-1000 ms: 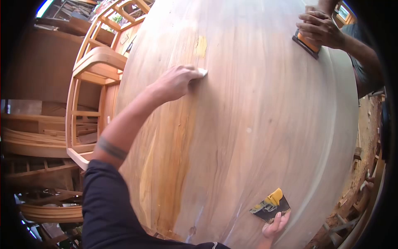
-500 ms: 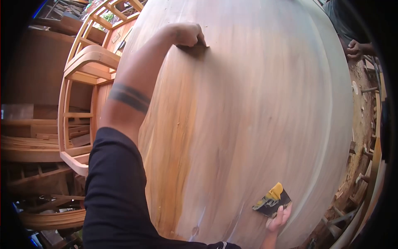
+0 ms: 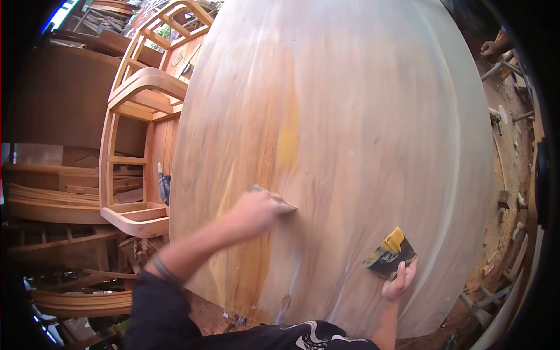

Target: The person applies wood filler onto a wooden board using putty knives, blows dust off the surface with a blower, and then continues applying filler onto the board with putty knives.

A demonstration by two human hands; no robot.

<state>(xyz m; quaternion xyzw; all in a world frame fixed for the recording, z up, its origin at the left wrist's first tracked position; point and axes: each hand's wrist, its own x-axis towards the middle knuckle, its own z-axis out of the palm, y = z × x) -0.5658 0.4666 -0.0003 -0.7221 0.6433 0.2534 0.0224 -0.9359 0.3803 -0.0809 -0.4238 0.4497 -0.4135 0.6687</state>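
Presently, my left hand (image 3: 256,213) is closed in a pinch on a thin, flat, pale spreader (image 3: 287,207), over the left half of the broad, pale-brown wooden tabletop (image 3: 373,116); blur hides whether its edge touches. My right hand (image 3: 400,281), fingers curled, grips a black, four-cornered flat plate (image 3: 385,266) bearing yellow paste (image 3: 395,239), toward the tabletop's near right corner. A yellow smear (image 3: 289,140) lies beyond my left hand.

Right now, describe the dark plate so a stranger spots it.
Find the big wooden panel, then its lower right part. There the right hand holds the dark plate. Its dark colour and yellow lump set it apart from the paler panel.
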